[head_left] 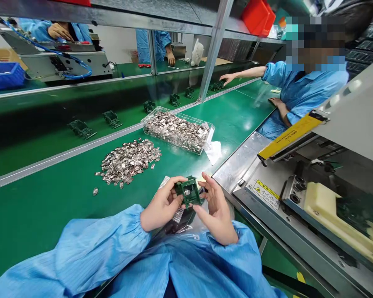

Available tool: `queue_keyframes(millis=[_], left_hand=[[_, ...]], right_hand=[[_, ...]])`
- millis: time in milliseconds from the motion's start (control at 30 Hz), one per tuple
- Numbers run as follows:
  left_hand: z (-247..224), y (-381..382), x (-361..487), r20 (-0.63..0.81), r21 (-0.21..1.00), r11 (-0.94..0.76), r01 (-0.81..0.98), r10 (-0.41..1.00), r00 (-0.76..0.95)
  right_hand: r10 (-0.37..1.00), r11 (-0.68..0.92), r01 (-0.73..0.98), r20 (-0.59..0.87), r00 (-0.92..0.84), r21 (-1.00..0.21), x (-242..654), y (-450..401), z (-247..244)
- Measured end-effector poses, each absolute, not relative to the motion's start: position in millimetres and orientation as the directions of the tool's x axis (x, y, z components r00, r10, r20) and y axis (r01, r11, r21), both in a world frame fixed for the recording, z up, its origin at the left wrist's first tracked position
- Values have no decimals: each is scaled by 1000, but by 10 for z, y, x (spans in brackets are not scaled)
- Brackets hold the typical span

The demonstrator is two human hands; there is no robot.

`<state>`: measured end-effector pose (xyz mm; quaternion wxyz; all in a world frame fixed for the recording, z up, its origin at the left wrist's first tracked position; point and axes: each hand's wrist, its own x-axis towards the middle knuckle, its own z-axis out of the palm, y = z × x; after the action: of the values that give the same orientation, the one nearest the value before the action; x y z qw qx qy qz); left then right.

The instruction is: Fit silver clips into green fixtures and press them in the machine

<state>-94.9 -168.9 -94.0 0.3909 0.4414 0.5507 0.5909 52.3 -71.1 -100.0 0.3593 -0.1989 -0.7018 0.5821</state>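
Observation:
A small dark-green plastic frame [192,200] with an open middle is held up in front of me, above the near edge of the green table. My left hand [161,207] grips its left side between thumb and fingers. At the opposite side, my right hand [216,213] has its thumb at the lower corner and its fingers bent against the right edge. Something small and silvery shows inside the frame. Beyond my hands lie a loose pile of small metal pieces [129,160] and a clear plastic box [171,144] filled with similar pieces.
Several green frames [112,118] stand along the belt [46,142] behind a metal rail. To the right is a machine [267,182] with a yellow warning label. A co-worker [311,89] reaches toward the belt. White paper [214,153] lies by the box.

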Motion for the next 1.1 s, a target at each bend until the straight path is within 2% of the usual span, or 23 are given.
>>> queue_keyframes(millis=[133, 200, 267, 300, 367, 400, 467, 533, 600, 733, 933, 1000, 1100], left_hand=[[-580, -1716, -843, -6, 990, 8, 142, 1000, -18], [-410, -1593, -805, -34, 982, 0, 187, 984, 175], [-275, -1337, -722, -5, 977, -63, 203, 948, 318], [-221, -1166, -640, 38, 970, -120, 210, 934, 355], [-139, -771, -373, 180, 926, -285, 247, 909, 377], [-110, -561, -193, 265, 883, -382, 271, 885, 383], [-75, -142, 222, 411, 775, -550, 313, 813, 412], [-59, 240, 646, 469, 714, -616, 332, 773, 427], [-42, 547, 1008, 433, 729, -585, 355, 797, 422], [18, 864, 1372, 318, 805, -483, 346, 842, 436], [37, 586, 839, 385, 903, -421, 87, 881, 273], [-20, 338, 452, 325, 921, -370, 122, 902, 284], [-189, -45, -101, 162, 943, -235, 235, 942, 293]], right_hand=[[530, 488, -119, 402, -747, -865, 999, -658, -761], [541, 509, -131, 434, -720, -851, 1298, -634, -694], [648, 482, -113, 440, -622, -869, 1661, -603, -669], [740, 475, -87, 451, -499, -876, 1866, -583, -666], [860, 498, -36, 499, -106, -866, 2301, -529, -663], [842, 531, -19, 526, 116, -847, 2516, -494, -656], [737, 580, 1, 525, 426, -815, 2902, -412, -627], [675, 557, 22, 468, 571, -830, 3194, -339, -579], [662, 483, 59, 408, 629, -874, 3379, -288, -520], [734, 410, 157, 426, 529, -899, 3512, -157, -399], [841, 399, 377, 497, 213, -836, 3494, 374, -216], [886, 379, 477, 460, 62, -793, 3461, 559, -162], [925, 368, 549, 358, -129, -751, 3401, 736, -103]])
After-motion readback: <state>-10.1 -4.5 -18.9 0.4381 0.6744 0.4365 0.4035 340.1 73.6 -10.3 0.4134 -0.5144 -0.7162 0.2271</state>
